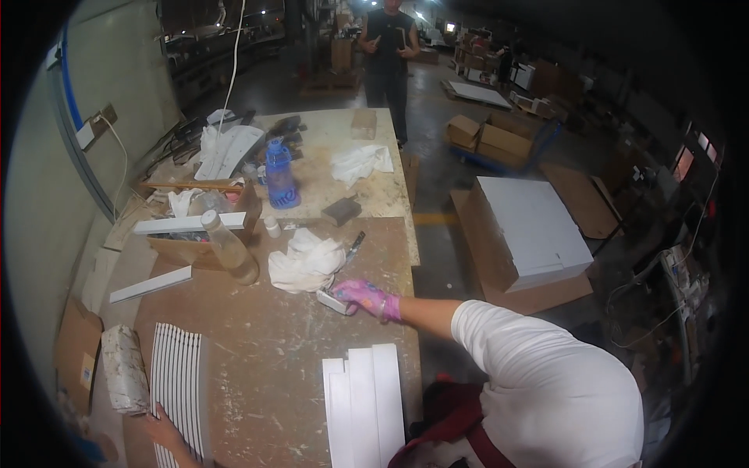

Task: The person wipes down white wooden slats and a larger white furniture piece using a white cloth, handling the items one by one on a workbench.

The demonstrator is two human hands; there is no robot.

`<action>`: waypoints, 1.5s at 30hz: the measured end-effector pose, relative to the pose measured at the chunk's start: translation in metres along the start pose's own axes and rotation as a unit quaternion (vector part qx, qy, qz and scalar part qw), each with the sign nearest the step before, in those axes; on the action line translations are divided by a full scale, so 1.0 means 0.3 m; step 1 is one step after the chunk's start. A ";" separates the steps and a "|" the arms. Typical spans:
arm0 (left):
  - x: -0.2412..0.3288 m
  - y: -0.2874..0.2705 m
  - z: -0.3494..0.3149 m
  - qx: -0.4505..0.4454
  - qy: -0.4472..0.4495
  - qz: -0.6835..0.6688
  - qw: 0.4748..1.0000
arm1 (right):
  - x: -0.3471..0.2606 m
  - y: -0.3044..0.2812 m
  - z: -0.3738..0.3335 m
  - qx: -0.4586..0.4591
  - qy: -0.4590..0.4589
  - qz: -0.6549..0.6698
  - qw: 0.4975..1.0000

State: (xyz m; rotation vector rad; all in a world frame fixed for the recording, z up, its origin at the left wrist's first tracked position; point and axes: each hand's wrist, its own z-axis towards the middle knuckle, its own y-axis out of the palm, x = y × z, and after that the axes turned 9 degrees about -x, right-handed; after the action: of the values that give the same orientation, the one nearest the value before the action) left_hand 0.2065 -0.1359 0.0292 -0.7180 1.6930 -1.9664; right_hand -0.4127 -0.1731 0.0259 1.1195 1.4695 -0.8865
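Observation:
My right hand [367, 299], in a pink patterned glove, reaches over the brown worktable. Its fingers are closed around a small grey-white block-like item [334, 302], whose exact kind I cannot make out. Just beyond lies a crumpled white cloth [306, 262], with a dark-handled knife-like tool [356, 245] at its right side. At the lower left my bare left hand [165, 434] lies with fingers stretched over the left edge of a row of narrow white strips [178, 374]. A whitish, stained wrapped bundle [123, 370] sits beside it. White boards [363, 409] are stacked at the near right.
A blue bottle [281, 175], a cloudy plastic bottle [232, 249], a dark block [341, 211] and a filled cardboard box [187, 251] stand farther back. Right of the table is a large white carton [534, 234]. A person [386, 54] stands beyond the table.

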 end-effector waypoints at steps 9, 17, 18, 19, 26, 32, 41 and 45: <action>0.020 -0.038 -0.127 0.035 0.068 -0.025 0.997 | 0.010 0.005 0.009 -0.008 -0.009 0.032 0.999; 0.013 -0.021 -0.267 0.117 0.117 -0.061 0.984 | -0.046 0.023 -0.017 -0.015 -0.010 0.037 0.999; 0.036 -0.019 -0.278 0.078 0.115 -0.050 0.989 | -0.033 0.008 -0.023 -0.015 -0.010 0.035 0.999; 0.019 0.003 -0.279 0.096 0.124 -0.054 0.986 | -0.033 0.012 -0.016 -0.023 -0.016 0.034 0.999; 0.085 -0.042 -0.372 -0.089 0.075 -0.048 0.992 | -0.015 0.009 -0.024 -0.011 -0.015 0.070 0.997; 0.100 -0.136 -0.503 -0.102 0.202 -0.150 0.962 | 0.016 0.007 0.011 -0.027 -0.017 0.068 0.997; 0.175 -0.183 -0.814 -0.161 0.278 0.030 0.946 | 0.053 0.001 0.018 -0.026 -0.034 0.083 0.996; 0.184 -0.187 -0.834 -0.161 0.289 0.083 0.940 | 0.070 -0.009 0.033 -0.033 -0.043 0.086 0.995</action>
State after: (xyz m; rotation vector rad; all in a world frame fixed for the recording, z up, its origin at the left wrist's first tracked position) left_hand 0.0033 0.0268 0.0616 -0.0704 2.3661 -1.9111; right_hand -0.4129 -0.1791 0.0034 1.1264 1.3012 -0.7513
